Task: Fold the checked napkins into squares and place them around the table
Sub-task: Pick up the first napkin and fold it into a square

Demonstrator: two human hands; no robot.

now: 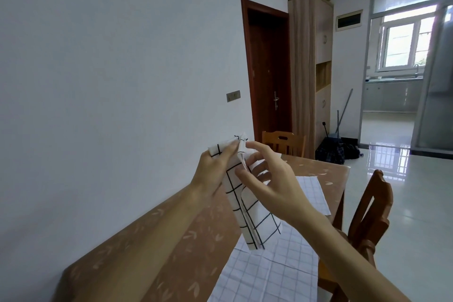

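Note:
A white napkin with black checks [255, 218] hangs in the air above the table, bunched at its top. My left hand [215, 171] grips that top end, thumb and fingers pinched on the cloth. My right hand [272, 179] is beside it, with thumb and forefinger around a fold of the same napkin and the other fingers spread. Below them a pale blue-checked cloth [272, 274] lies spread flat on the table [191, 235]. A second flat checked cloth [313, 193] lies farther back near the right edge.
The table has a brown leaf-patterned cover and stands against the white wall on the left. One wooden chair [367, 206] sits at the right side, another [284, 142] at the far end. Beyond are a dark door, a tall cabinet and glossy tiled floor.

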